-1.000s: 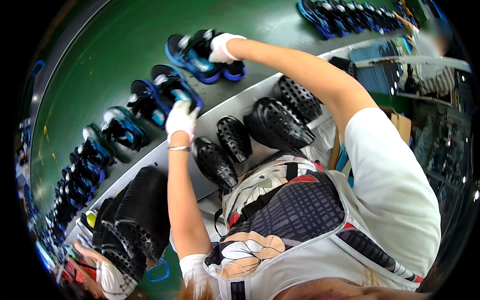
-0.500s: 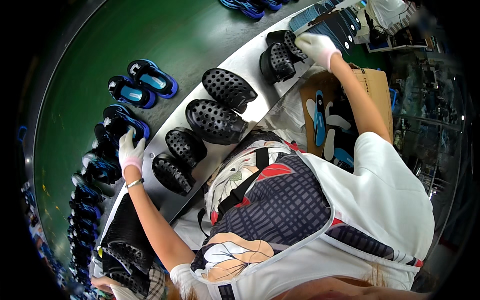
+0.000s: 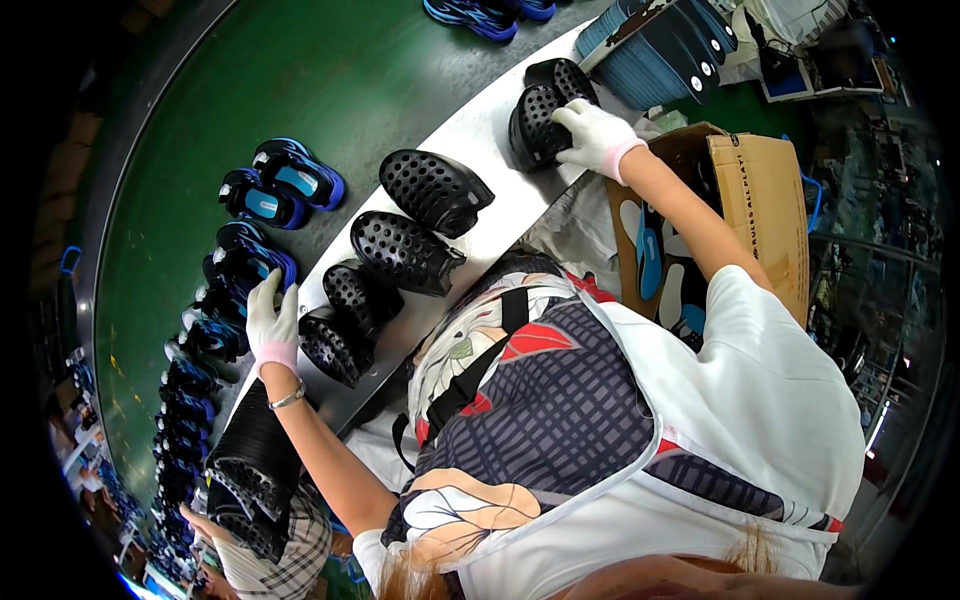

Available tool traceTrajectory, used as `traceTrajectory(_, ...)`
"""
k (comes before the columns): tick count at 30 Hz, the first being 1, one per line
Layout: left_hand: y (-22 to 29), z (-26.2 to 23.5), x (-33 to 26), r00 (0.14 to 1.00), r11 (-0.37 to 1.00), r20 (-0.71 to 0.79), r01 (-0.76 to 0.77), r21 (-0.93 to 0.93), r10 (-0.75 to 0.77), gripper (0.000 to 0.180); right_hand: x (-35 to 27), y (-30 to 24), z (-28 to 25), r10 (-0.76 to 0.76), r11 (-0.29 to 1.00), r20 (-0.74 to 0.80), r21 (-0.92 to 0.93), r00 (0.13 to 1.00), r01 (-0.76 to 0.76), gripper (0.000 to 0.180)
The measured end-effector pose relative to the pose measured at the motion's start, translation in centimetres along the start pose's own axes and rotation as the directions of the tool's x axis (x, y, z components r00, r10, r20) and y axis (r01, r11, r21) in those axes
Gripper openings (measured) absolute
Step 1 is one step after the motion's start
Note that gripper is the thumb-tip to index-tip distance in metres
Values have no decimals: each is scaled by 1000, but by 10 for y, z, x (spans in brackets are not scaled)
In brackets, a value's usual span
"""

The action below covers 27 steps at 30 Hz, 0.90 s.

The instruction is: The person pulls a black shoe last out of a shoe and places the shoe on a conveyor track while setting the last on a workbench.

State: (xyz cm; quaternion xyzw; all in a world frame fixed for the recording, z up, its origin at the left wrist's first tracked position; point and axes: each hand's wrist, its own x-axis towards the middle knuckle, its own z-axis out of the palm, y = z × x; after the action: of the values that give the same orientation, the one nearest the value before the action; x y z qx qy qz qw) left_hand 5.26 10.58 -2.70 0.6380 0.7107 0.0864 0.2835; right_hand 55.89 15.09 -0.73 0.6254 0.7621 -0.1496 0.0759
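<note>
My left hand, in a white glove with a pink cuff, is at the bench edge with its fingers stretched out, next to a black-and-blue sports shoe. I cannot tell whether the fingertips touch the shoe. At the far right end of the metal ledge, my gloved right hand has thumb and fingers curled round the end of a black perforated shoe form. Another form lies right behind it. Between my hands sit a pair of larger forms and a pair of smaller ones.
A pair of shoes with blue insoles stands on the green bench; a long row of shoes runs down its left. Stacked insoles are beyond my right hand. A cardboard box holds loose insoles. Another person's hand shows lower left.
My right hand has come down from beside the insole stack onto the nearer form at the far end. My left hand has drawn back slightly from the shoe.
</note>
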Motion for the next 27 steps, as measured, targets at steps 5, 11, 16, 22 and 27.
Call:
traceTrajectory(5,24,-7,-7,998,1000,-68,-8,-21,7,38,-2,5,-23,11,999,29,32,1000,-12,52)
traceTrajectory(11,85,-8,-7,997,649,-33,17,-760,-64,50,-2,-72,-80,-191,924,-120,314,974,220,51)
traceTrajectory(16,113,2,-10,953,-201,296,302,-932,58,65,24,-196,-71,-611,579,-74,637,788,509,52)
traceTrajectory(22,76,3,-14,981,-151,81,54,-987,-176,35,50,-249,-64,-605,664,142,632,784,399,59)
traceTrajectory(27,58,1,-3,894,-67,-85,-128,-990,-440,27,56,-303,-47,-565,762,269,534,780,367,50)
